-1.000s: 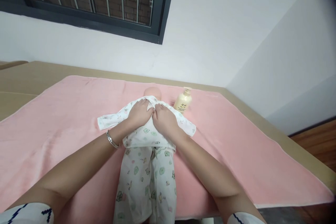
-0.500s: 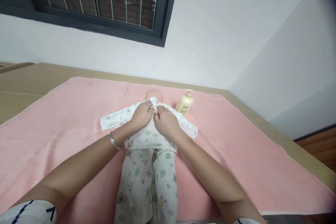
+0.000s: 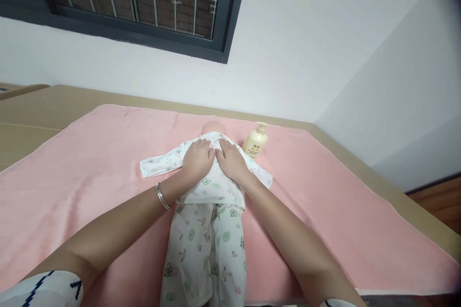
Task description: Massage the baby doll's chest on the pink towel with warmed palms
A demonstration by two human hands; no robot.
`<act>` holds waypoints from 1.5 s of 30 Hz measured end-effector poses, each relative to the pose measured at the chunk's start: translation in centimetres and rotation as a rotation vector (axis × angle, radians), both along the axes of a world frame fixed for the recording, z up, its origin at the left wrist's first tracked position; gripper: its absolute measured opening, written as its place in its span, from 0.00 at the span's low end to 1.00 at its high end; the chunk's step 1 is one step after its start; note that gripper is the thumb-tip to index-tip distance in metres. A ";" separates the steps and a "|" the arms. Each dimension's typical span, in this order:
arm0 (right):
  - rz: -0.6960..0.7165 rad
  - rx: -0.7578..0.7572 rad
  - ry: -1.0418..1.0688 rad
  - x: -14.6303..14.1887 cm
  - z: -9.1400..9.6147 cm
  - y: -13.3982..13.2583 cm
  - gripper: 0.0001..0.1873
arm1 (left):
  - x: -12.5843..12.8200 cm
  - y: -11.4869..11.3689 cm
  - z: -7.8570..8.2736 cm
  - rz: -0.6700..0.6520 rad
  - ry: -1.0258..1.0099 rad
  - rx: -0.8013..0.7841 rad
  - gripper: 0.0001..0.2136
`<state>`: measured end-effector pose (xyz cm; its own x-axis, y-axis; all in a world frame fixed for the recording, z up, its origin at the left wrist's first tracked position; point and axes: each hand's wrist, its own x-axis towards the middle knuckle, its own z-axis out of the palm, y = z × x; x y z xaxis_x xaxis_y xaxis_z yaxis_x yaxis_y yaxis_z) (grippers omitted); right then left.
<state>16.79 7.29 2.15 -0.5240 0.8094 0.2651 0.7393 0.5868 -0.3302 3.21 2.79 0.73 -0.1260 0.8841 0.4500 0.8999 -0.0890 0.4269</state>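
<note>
A baby doll lies stretched out in a white long-sleeved top (image 3: 212, 193) and white trousers (image 3: 192, 249), both printed with small green and pink figures. Only the rounded end of its head (image 3: 213, 127) shows beyond the collar. My left hand (image 3: 198, 159) rests on the upper left of the top, fingers extended and lying on the cloth. On the upper right lies my right hand (image 3: 231, 160), also open, its thumb close to the left thumb. Both sleeves of the top spread out sideways. A pale yellow pump bottle (image 3: 255, 142) stands beside the doll's right-hand sleeve.
A pink blanket (image 3: 324, 211) covers most of the tan surface (image 3: 32, 120) under the doll. Behind it rises a white wall (image 3: 288, 48) with a dark-framed, barred window (image 3: 223, 33). Brown wood (image 3: 437, 206) shows at the far right.
My fingers, bent at the cloth near the collar before, have straightened and now lie flatter on the top. The bunched cloth at the neck looks smoother.
</note>
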 end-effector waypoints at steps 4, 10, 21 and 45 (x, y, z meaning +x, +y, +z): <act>0.011 -0.013 -0.026 0.1 0.4 -0.1 0.29 | 0.4 -0.5 0.6 0.024 0.063 -0.035 0.17; 0.007 -0.052 -0.019 -0.3 2.0 -3.2 0.23 | -0.9 0.1 1.3 -0.016 0.020 -0.110 0.15; -0.017 -0.083 0.040 0.7 1.4 0.7 0.21 | 1.6 -1.9 0.6 -0.102 0.216 0.003 0.19; 0.030 0.081 -0.137 -0.5 2.1 -4.1 0.24 | -1.9 1.0 2.0 -0.210 -0.177 -0.099 0.15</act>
